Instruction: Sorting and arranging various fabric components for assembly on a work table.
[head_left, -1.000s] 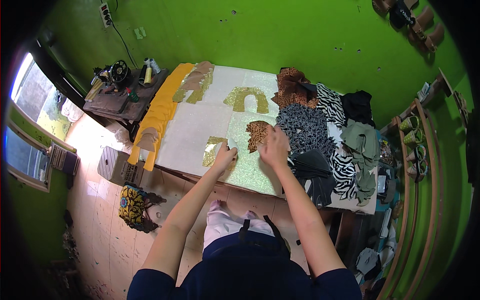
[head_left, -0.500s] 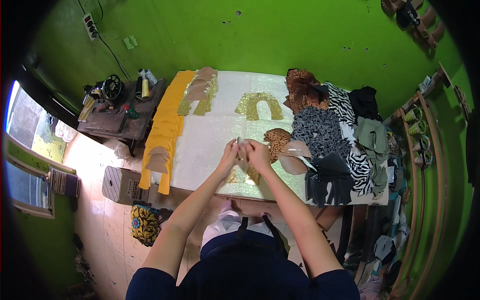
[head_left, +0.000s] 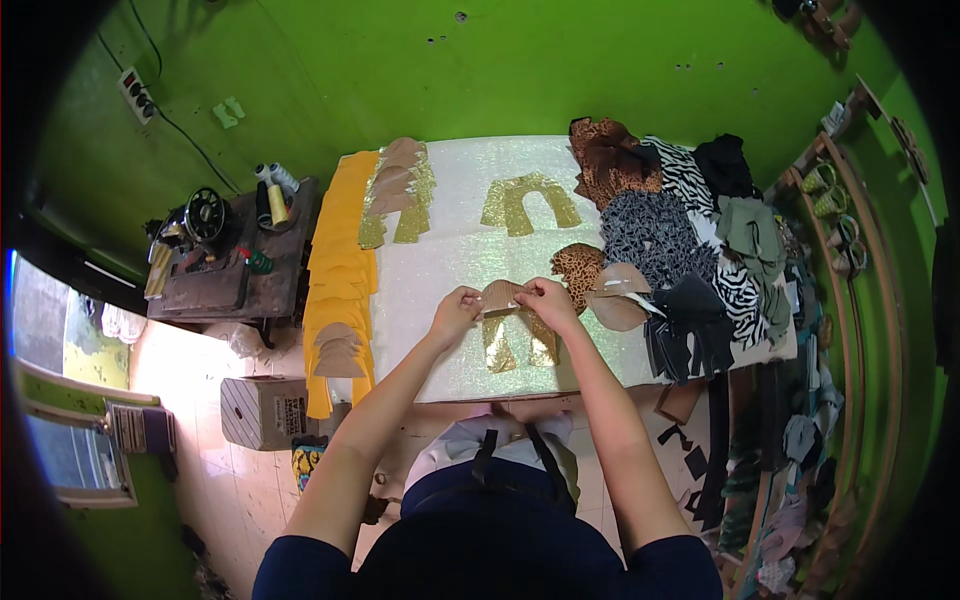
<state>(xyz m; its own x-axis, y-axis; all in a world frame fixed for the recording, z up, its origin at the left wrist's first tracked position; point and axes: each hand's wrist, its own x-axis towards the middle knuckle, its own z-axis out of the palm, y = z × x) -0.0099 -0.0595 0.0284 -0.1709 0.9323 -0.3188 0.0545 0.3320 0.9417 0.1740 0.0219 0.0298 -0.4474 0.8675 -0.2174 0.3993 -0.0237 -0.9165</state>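
My left hand (head_left: 458, 306) and my right hand (head_left: 541, 298) meet over a gold glittery cut piece (head_left: 518, 340) lying near the front edge of the white glittery sheet (head_left: 450, 260) on the table. Both hands pinch a tan curved piece (head_left: 499, 294) at the top of the gold one. A second gold arch-shaped piece (head_left: 528, 201) lies farther back on the sheet. A leopard-print piece (head_left: 580, 270) sits just right of my right hand.
A yellow cloth strip (head_left: 335, 260) with tan pieces runs along the table's left side. More tan and gold pieces (head_left: 398, 190) are stacked at the back left. Animal-print and dark fabrics (head_left: 680, 230) pile at the right. A sewing machine (head_left: 205, 215) stands on a dark side table.
My hands came together from the sheet's front right area and picked up the tan piece over the gold cut piece. The view has shifted slightly.
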